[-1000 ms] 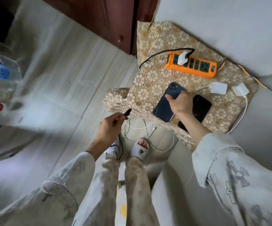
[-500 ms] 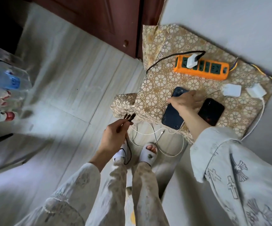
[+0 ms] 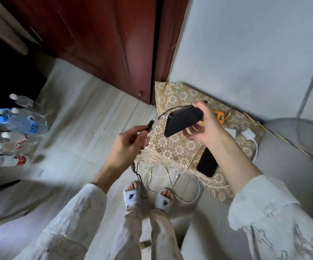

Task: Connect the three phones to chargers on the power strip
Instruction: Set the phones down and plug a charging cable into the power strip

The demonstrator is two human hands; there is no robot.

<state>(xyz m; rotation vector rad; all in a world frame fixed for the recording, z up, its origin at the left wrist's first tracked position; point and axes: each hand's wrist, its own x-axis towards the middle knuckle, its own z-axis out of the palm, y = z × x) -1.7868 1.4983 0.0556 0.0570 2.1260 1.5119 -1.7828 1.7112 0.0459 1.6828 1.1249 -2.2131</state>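
Now right hand point(image 3: 206, 128) grips dark phone point(image 3: 182, 121), left hand point(image 3: 127, 145) pinches cable plug point(image 3: 150, 125) just beside

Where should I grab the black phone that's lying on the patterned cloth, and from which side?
Take the black phone by its two long edges, near the end that juts past the cloth's front edge. Come from the front, the side nearest the feet. It lies flat, so fingers would struggle to get under it elsewhere, and the right hand is busy holding the dark blue phone.
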